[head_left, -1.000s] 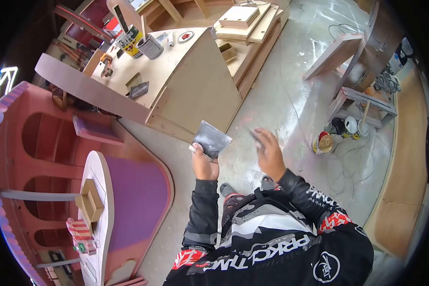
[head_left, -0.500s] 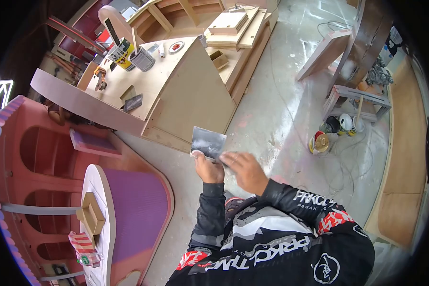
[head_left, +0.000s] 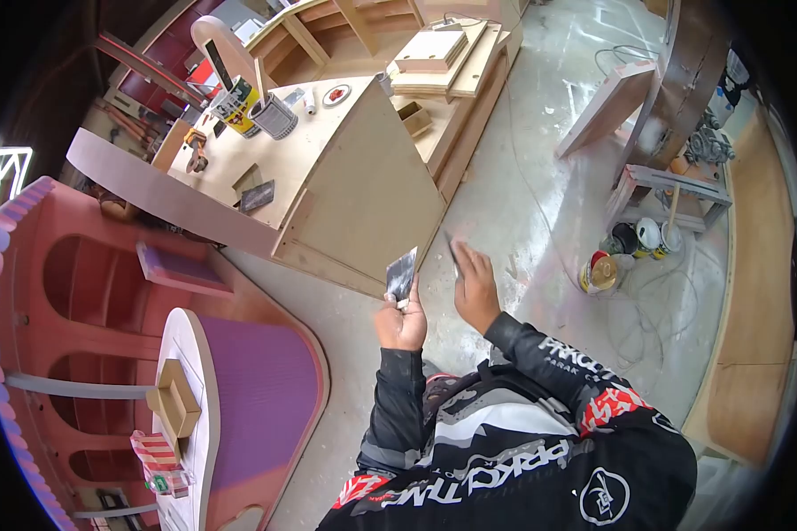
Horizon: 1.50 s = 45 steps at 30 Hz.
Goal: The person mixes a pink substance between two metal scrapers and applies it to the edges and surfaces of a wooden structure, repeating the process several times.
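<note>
My left hand (head_left: 401, 326) grips a dark, flat putty scraper (head_left: 402, 273) with whitish smears on its face, its blade pointing up and tilted. To the right, my right hand (head_left: 476, 290) is closed on a second flat, dark scraper (head_left: 453, 251), seen almost edge-on. A gap separates the two scrapers. Both hands are held in front of my body, above the floor and close to the near corner of a wooden counter (head_left: 363, 190).
On the counter stand a grey paint can (head_left: 274, 119), a yellow can (head_left: 236, 111), an orange tool (head_left: 196, 150) and another dark scraper (head_left: 258, 196). A pink and purple unit (head_left: 257, 389) stands left. Open paint cans (head_left: 600, 273) and a cable lie right.
My right hand has moved away from the left-hand scraper, up and to the right. The left-hand scraper has turned, showing a narrower face, and my left hand has shifted slightly right.
</note>
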Motion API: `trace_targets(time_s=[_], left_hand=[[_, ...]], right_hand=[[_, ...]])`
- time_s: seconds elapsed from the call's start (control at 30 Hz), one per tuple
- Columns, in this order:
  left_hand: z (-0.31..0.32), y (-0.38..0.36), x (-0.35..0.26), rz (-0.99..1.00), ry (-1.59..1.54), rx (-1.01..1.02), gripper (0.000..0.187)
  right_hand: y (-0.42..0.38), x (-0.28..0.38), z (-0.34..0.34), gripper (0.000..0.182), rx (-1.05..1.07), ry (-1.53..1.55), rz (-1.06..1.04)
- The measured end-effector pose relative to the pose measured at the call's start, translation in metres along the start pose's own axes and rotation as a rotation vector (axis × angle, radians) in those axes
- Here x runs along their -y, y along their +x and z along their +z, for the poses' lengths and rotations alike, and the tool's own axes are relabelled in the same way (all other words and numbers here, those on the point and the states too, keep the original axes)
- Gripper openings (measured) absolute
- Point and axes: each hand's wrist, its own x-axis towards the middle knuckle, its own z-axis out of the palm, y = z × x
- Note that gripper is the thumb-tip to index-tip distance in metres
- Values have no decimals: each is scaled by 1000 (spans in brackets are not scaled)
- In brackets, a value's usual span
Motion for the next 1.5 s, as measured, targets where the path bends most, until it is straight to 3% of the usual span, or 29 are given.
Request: trace_targets(time_s=[0.03, 0.1, 0.13, 0.17, 0.2, 0.23, 0.3, 0.33, 0.37, 0.5, 0.57, 0.6, 0.63, 0.67, 0.7, 0.73, 0.8, 0.9, 0.93, 0.97, 1.03, 1.07, 1.1, 1.17, 1.23, 1.33, 1.37, 1.43, 1.5], left_hand=[[-6, 1, -2, 2, 1, 2, 32], [-23, 7, -4, 396, 1694, 202, 34], [-34, 14, -5, 405, 1682, 213, 34], [-48, 23, -6, 215, 1116, 230, 34], [-26, 17, -4, 33, 547, 245, 33], [-9, 1, 1, -14, 236, -26, 31], [1, -6, -4, 101, 379, 3, 29], [-2, -1, -9, 112, 368, 20, 29], [-12, 7, -16, 116, 435, 73, 28], [-25, 16, -11, 42, 683, 190, 26], [-28, 15, -10, -58, 747, 194, 26], [-32, 12, -9, -97, 764, 173, 26], [-42, 19, -5, 24, 840, 209, 26], [-56, 34, -2, 192, 1005, 168, 29], [-36, 19, -7, 90, 855, 57, 33], [-68, 50, -2, 293, 978, 139, 39], [-65, 52, -4, 254, 1074, 65, 37], [-46, 22, -21, 131, 1191, 65, 37], [-41, 12, -26, 35, 1231, 65, 38], [-45, 13, -29, 46, 1222, 57, 38], [-62, 21, -30, 311, 1324, 187, 38], [-99, 55, -22, 623, 1402, 182, 37], [-98, 50, -24, 596, 1417, 205, 37], [-80, 43, -33, 430, 1214, 7, 34], [-73, 44, -40, 306, 1677, 90, 31], [-78, 43, -60, 212, 1449, 259, 31], [-75, 40, -64, 259, 1346, 190, 34], [-73, 46, -60, 290, 1256, 130, 37], [-82, 52, -55, 397, 1281, 56, 37]], right_hand=[[2, 13, -12, 65, -37, 55, -22], [-2, 25, -13, 63, -3, 134, -157], [-1, 19, -7, 63, 26, 89, -152], [1, 9, 0, 63, 58, 43, -150], [9, -3, 5, 62, 21, 80, 52], [8, -14, 2, 62, 9, 74, 22], [11, -7, -19, 60, 40, -108, -8], [12, 4, -29, 59, 100, -98, -149], [7, 14, -36, 58, 171, -88, -283], [-12, 9, -27, 57, 418, -44, -378], [-19, -58, 5, 57, 313, 8, 30], [-16, -57, -1, 56, 251, -38, 23], [-10, -46, -11, 56, 182, -76, 11], [-2, -23, -19, 55, 237, -29, -113], [-5, 0, -28, 54, 294, 22, -214], [-10, 21, -34, 54, 385, 36, -316], [-13, 31, -28, 54, 467, 54, -449], [-25, -2, -8, 55, 465, -37, -383], [-20, -35, 2, 58, 468, -27, -153], [-17, -53, 7, 60, 466, -14, 78], [-15, -38, -1, 63, 328, -86, 139], [-12, -7, -11, 61, 372, -2, -82], [-14, 19, -17, 58, 399, 75, -285], [-22, 32, -20, 58, 430, 80, -329], [-27, 16, -9, 57, 554, 37, -354], [-29, -37, 2, 57, 478, -86, -24], [-28, -35, -3, 57, 448, -97, -1], [-20, -8, -12, 56, 353, -6, -231], [-23, 22, -18, 56, 411, 24, -277]])
